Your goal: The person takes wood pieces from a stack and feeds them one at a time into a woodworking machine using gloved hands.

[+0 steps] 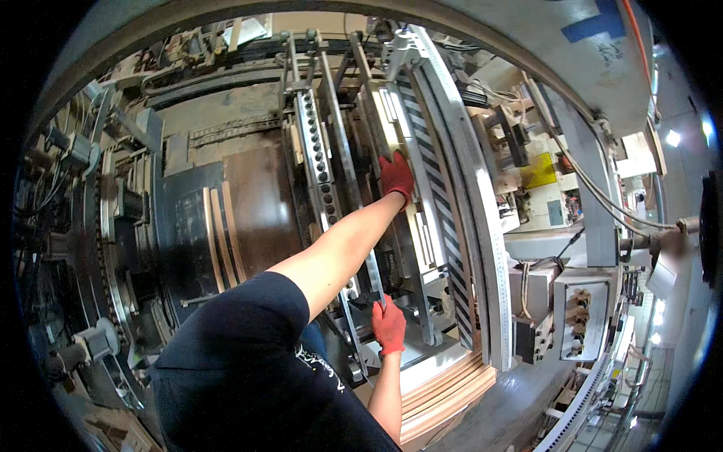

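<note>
Red-gloved right hand (389, 328) grasping bar (374, 276), left hand (396, 178), fingers' grip unclear, shirt lettering (320, 364)

This is a factory workshop, judging by the big open machinery, and wood is worked in it. The landmark is a rail with diagonal hazard stripes (433, 166). Left of it runs a metal beam with black round studs (317, 143); farther left, thin wooden strips (218, 233) lie on a dark plate (181, 215). By its near end sits a stack of long wooden pieces (448, 399). Right of it are a switch box (593, 294), loose cables (595, 192) and, farthest out, bright ceiling lights (672, 138).
</note>
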Action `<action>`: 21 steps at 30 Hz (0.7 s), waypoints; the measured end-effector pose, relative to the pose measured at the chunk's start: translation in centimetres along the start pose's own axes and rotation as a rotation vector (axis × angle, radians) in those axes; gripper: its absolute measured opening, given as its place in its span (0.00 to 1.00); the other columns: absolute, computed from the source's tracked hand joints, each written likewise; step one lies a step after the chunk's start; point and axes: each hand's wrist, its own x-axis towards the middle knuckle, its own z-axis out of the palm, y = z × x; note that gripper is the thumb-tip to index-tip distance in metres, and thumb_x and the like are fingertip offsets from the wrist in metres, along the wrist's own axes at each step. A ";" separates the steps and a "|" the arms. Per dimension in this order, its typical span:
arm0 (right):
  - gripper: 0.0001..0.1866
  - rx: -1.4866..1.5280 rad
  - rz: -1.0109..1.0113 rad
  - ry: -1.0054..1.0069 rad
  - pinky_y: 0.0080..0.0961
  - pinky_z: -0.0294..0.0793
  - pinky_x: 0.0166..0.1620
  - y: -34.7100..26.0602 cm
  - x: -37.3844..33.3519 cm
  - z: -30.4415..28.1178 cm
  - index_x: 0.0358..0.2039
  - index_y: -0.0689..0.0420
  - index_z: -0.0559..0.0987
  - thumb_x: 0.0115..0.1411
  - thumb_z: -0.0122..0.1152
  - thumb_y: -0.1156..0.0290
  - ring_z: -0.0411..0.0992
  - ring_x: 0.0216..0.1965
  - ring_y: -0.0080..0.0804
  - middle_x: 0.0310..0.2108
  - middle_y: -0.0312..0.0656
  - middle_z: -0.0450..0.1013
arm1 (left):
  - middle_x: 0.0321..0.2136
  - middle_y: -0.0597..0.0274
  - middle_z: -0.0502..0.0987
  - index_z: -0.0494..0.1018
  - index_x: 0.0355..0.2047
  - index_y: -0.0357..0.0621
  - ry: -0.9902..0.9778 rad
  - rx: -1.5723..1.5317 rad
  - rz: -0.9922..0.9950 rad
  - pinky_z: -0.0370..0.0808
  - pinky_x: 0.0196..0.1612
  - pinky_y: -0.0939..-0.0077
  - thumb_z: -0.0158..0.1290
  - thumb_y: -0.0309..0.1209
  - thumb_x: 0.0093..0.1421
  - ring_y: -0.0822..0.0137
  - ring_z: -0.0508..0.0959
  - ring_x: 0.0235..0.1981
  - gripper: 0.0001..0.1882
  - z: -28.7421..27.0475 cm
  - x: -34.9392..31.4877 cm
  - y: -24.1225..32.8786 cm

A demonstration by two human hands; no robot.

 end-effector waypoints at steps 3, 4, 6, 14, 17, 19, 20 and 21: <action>0.16 0.015 -0.031 0.072 0.47 0.74 0.39 0.1 -1.0 0.3 0.46 0.54 0.77 0.63 0.54 0.60 0.75 0.38 0.56 0.34 0.52 0.77 | 0.58 0.30 0.66 0.58 0.63 0.34 0.029 -0.046 0.101 0.65 0.60 0.53 0.40 0.52 0.68 0.38 0.67 0.60 0.35 1.0 -0.4 -1.7; 0.16 0.013 -0.037 0.071 0.47 0.74 0.40 0.2 -0.8 0.3 0.47 0.53 0.77 0.63 0.54 0.59 0.75 0.38 0.56 0.35 0.52 0.78 | 0.58 0.30 0.66 0.59 0.62 0.34 0.011 -0.036 0.070 0.65 0.60 0.53 0.39 0.52 0.68 0.37 0.67 0.60 0.35 1.2 0.0 -2.0; 0.15 0.021 -0.045 0.123 0.47 0.74 0.40 0.8 -1.3 0.8 0.46 0.52 0.77 0.63 0.53 0.59 0.76 0.39 0.54 0.36 0.51 0.78 | 0.58 0.31 0.66 0.60 0.61 0.35 -0.030 -0.046 -0.010 0.63 0.61 0.51 0.38 0.54 0.68 0.36 0.67 0.60 0.34 1.8 -0.1 -2.6; 0.16 0.219 -0.100 0.552 0.38 0.74 0.44 -1.5 -1.3 -1.1 0.45 0.56 0.76 0.62 0.58 0.60 0.75 0.44 0.47 0.41 0.47 0.74 | 0.52 0.49 0.72 0.53 0.66 0.54 -0.322 -0.167 0.170 0.68 0.54 0.53 0.43 0.55 0.67 0.50 0.73 0.50 0.33 -3.7 3.5 -5.4; 0.08 0.432 0.088 0.902 0.35 0.73 0.41 0.5 0.1 -0.3 0.37 0.57 0.74 0.61 0.60 0.67 0.73 0.39 0.42 0.35 0.45 0.73 | 0.40 0.59 0.74 0.52 0.66 0.55 -0.609 -0.246 -0.014 0.75 0.38 0.66 0.47 0.48 0.68 0.66 0.76 0.34 0.31 -10.9 -4.8 -2.7; 0.11 0.933 0.278 0.939 0.25 0.71 0.28 0.9 3.2 -0.9 0.31 0.58 0.69 0.64 0.60 0.67 0.71 0.24 0.27 0.28 0.37 0.69 | 0.35 0.63 0.73 0.54 0.65 0.54 -0.688 -0.280 -0.045 0.73 0.28 0.75 0.47 0.44 0.69 0.72 0.74 0.28 0.27 -15.6 -8.5 -1.7; 0.13 1.199 0.290 0.915 0.19 0.67 0.22 0.0 4.6 -2.1 0.33 0.57 0.68 0.65 0.60 0.63 0.68 0.18 0.21 0.28 0.34 0.67 | 0.35 0.63 0.73 0.55 0.64 0.54 -0.709 -0.206 -0.021 0.73 0.30 0.75 0.45 0.44 0.70 0.71 0.75 0.28 0.25 -17.7 -8.6 -2.3; 0.15 1.257 0.358 0.887 0.19 0.68 0.19 0.9 6.5 -2.3 0.35 0.56 0.67 0.63 0.62 0.60 0.71 0.19 0.23 0.27 0.34 0.67 | 0.34 0.63 0.74 0.56 0.63 0.53 -0.742 -0.127 -0.003 0.74 0.32 0.76 0.44 0.43 0.71 0.69 0.76 0.28 0.23 -19.2 -8.7 -2.8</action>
